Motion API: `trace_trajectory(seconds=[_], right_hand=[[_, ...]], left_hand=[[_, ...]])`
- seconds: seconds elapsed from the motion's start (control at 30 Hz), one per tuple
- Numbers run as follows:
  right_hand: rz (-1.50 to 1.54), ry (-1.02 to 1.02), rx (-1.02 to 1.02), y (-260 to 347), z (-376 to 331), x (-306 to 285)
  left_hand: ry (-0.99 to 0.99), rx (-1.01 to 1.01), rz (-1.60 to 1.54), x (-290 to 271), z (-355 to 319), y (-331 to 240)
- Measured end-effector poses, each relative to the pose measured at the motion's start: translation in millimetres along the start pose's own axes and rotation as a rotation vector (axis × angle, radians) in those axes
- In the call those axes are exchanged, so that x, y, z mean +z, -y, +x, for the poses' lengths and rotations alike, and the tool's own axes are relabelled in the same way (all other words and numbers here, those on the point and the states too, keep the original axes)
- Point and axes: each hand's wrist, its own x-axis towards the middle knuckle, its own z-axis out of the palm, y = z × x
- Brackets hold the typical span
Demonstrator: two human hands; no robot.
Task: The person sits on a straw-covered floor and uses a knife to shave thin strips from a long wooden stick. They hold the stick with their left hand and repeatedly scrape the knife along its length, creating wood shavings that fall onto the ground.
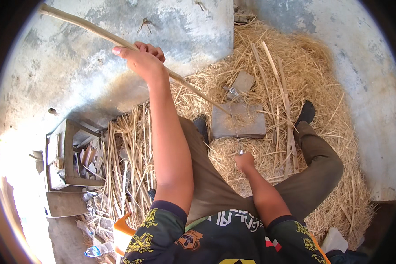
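My left hand [143, 57], raised at the upper left, is closed around a long pale bamboo or wooden stick [185, 82]. The stick slopes down to the right, and its lower end meets the top of a wooden block [252, 126] between my feet. Below the block, my right hand [245, 162] grips a thin-bladed knife [236, 130] by its handle, which the fingers mostly hide. Its blade points away from me and reaches up across the block beside the stick's end. Whether blade and stick touch cannot be made out.
Shavings [312, 61] heap around the block and against the wall. A smaller block [243, 82] with a metal object [233, 91] lies beyond. Long strips [282, 94] lie right, split sticks [132, 154] left, beside a wooden box [68, 179] of scraps. A plastic bottle [99, 249] lies lower left.
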Motion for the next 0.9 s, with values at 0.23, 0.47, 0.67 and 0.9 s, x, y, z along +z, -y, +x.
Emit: trace_trajectory(seconds=[0.23, 0.47, 0.67, 0.9], right_hand=[[0.731, 0.497, 0.13, 41, -27, -27], [0.216, -0.184, -0.526, 27, -20, -9], [0.311, 0.22, 0.205, 11, 0, -4], [0.506, -0.066, -0.325, 41, -20, -11]], left_hand=[[0.024, 0.041, 0.015, -3, 6, 1], [0.007, 0.015, 0.011, -4, 15, 4], [0.002, -0.015, -0.004, -16, 31, 7], [0.03, -0.015, -0.017, -19, 30, 8]])
